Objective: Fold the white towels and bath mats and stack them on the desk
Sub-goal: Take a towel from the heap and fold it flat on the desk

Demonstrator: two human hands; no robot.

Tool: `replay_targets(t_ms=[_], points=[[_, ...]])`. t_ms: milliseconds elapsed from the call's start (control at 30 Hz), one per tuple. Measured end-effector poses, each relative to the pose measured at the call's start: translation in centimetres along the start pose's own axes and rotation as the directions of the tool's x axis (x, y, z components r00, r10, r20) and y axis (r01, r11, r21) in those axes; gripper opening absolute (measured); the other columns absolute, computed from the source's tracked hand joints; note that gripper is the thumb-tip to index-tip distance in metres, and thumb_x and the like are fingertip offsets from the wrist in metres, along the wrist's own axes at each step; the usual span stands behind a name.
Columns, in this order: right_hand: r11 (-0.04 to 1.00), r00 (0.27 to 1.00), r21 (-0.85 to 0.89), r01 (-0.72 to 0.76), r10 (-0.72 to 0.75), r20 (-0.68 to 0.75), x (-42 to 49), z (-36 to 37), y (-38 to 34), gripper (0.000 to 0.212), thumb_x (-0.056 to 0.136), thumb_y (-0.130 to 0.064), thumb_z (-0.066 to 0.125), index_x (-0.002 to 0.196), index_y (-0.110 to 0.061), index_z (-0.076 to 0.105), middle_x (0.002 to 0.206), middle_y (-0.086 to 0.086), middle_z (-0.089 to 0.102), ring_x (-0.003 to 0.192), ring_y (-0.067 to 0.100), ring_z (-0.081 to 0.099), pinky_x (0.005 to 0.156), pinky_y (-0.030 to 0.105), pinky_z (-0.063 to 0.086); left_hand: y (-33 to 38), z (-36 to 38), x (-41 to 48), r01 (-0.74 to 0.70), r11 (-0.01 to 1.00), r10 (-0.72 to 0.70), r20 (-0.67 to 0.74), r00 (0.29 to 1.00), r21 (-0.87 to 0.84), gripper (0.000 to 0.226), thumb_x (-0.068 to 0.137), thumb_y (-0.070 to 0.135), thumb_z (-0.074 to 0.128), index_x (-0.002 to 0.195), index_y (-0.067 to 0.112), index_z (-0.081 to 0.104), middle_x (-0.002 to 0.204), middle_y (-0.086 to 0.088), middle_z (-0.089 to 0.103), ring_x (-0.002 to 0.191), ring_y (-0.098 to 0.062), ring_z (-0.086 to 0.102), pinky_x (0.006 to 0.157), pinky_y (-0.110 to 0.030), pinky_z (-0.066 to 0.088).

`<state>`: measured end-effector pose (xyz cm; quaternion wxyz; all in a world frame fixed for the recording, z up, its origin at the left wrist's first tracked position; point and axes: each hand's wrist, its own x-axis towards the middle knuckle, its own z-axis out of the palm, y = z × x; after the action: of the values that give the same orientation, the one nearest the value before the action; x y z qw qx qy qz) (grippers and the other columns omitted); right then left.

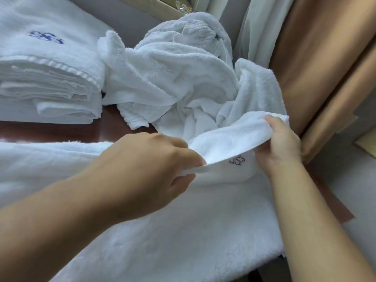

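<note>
— So, which one is being worked on?

— The big white towel (183, 220) spread over the near edge of the tabletop (61, 129). Its far hem is lifted off the surface, held between both hands.

— Held how?

— The left hand (154, 161) has its fingers (191, 157) curled down over the hem with the thumb under it, a pinch. The right hand (282, 143) grips the same hem further right, thumb on top and the rest tucked beneath the cloth. The strip between them hangs in a shallow arc, not quite taut.

— Why by the hem?

— I'd guess so the edge comes over straight for a fold toward the near side. The stitched emblem (237, 160) sits just beneath the lifted strip.

— And the others?

— A stack (50, 82) of folded ones sits at the far left corner, squared and out of the way. That is presumably where this one ends up. Just beside it, toward the far right by the curtain (254, 27), lies a rumpled heap (173, 74) not yet folded, touching the lifted towel's far side. Plenty left to do, I'd say.
</note>
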<state>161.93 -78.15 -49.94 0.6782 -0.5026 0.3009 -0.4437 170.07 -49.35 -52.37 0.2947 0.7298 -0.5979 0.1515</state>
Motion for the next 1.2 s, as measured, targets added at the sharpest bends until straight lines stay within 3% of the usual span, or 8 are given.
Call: replay_targets(t_ms=[133, 333, 533, 700, 900, 1000, 1100, 1200], points=[[0.806, 0.945, -0.552, 0.213, -0.313, -0.091, -1.7, -4.5, 2.6, 0.043, 0.077, -0.021, 0.062, 0.120, -0.018, 0.061, 0.113, 0.004, 0.068, 0.102, 0.020, 0.067, 0.077, 0.023, 0.052, 0.5, 1.0, -0.5, -0.014, 1.000, 0.017, 0.150, 0.989, -0.017, 0.027, 0.092, 0.047, 0.055, 0.119, 0.049, 0.060, 0.090, 0.017, 0.062, 0.078, -0.013, 0.062, 0.058, -0.030, 0.049], [0.712, 0.780, -0.573, 0.405, -0.596, -0.190, -2.3, -4.9, 3.1, 0.039, 0.074, -0.020, 0.052, 0.108, -0.035, 0.066, 0.107, -0.013, 0.069, 0.095, -0.003, 0.064, 0.083, 0.017, 0.050, 0.1, 1.2, -0.3, -0.072, 0.990, 0.093, 0.175, 0.980, -0.124, 0.026, 0.084, 0.048, 0.057, 0.108, 0.052, 0.068, 0.072, 0.026, 0.047, 0.064, -0.004, 0.054, 0.047, -0.020, 0.040], [0.648, 0.898, -0.748, 0.142, -0.402, -0.178, -2.6, -5.0, 3.1, 0.030, 0.076, -0.009, 0.052, 0.087, -0.029, 0.072, 0.122, 0.007, 0.062, 0.109, 0.025, 0.060, 0.097, 0.036, 0.049, 0.4, 1.0, -0.6, 0.127, 0.992, -0.118, 0.276, 0.954, -0.016, 0.056, 0.078, 0.083, 0.024, 0.125, 0.062, 0.046, 0.073, 0.021, 0.052, 0.066, 0.006, 0.045, 0.054, -0.016, 0.029], [0.235, 0.535, -0.850, 0.472, -0.843, 0.064, -4.4, -3.4, 2.8, 0.034, 0.073, -0.010, 0.053, 0.100, -0.010, 0.074, 0.115, 0.015, 0.061, 0.109, 0.036, 0.056, 0.097, 0.038, 0.041, -0.1, 0.3, 0.2, 0.222, 0.975, -0.222, -0.031, 0.975, 0.000, 0.042, 0.097, 0.058, 0.030, 0.104, 0.042, 0.069, 0.089, 0.017, 0.066, 0.081, -0.009, 0.061, 0.067, -0.035, 0.054], [0.375, 0.929, -0.903, 0.209, -0.364, 0.064, -2.7, -3.3, 3.4, 0.046, 0.101, -0.040, 0.050, 0.140, -0.015, 0.054, 0.135, 0.004, 0.061, 0.125, 0.023, 0.055, 0.096, 0.029, 0.038, -1.7, 1.2, -0.2, 0.367, 0.905, -0.416, 0.266, 0.870, 0.214, 0.065, 0.085, 0.068, 0.028, 0.146, 0.047, 0.031, 0.136, 0.019, 0.048, 0.127, -0.010, 0.045, 0.098, -0.035, 0.041], [0.302, 0.976, -0.944, 0.131, -0.206, 0.070, -1.2, -3.3, 2.4, 0.062, 0.097, -0.062, 0.045, 0.133, -0.013, 0.057, 0.123, 0.005, 0.065, 0.117, 0.026, 0.058, 0.099, 0.041, 0.043, -2.0, 1.5, -0.1, 0.388, 0.895, -0.439, 0.279, 0.854, 0.221, 0.068, 0.082, 0.072, 0.027, 0.145, 0.047, 0.031, 0.134, 0.019, 0.047, 0.126, -0.010, 0.045, 0.097, -0.035, 0.042], [0.139, 0.991, -0.981, 0.133, -0.034, 0.129, 0.5, -2.2, 0.1, 0.068, 0.091, -0.075, 0.040, 0.111, -0.016, 0.069, 0.088, -0.002, 0.064, 0.080, 0.015, 0.057, 0.071, 0.031, 0.040, -2.5, 1.5, -0.1, 0.417, 0.859, -0.497, 0.287, 0.819, 0.297, 0.070, 0.079, 0.080, 0.030, 0.139, 0.043, 0.038, 0.126, 0.016, 0.049, 0.121, -0.012, 0.047, 0.090, -0.035, 0.043], [0.127, 0.974, -0.977, 0.170, 0.131, 0.186, 1.3, -1.6, -0.6, 0.063, 0.092, -0.071, 0.048, 0.130, -0.024, 0.064, 0.115, -0.006, 0.067, 0.093, 0.010, 0.056, 0.072, 0.027, 0.046, -2.6, 1.5, 0.0, 0.401, 0.855, -0.501, 0.327, 0.801, 0.329, 0.050, 0.082, 0.078, 0.031, 0.109, 0.038, 0.046, 0.100, 0.015, 0.046, 0.103, -0.013, 0.047, 0.080, -0.034, 0.038]])
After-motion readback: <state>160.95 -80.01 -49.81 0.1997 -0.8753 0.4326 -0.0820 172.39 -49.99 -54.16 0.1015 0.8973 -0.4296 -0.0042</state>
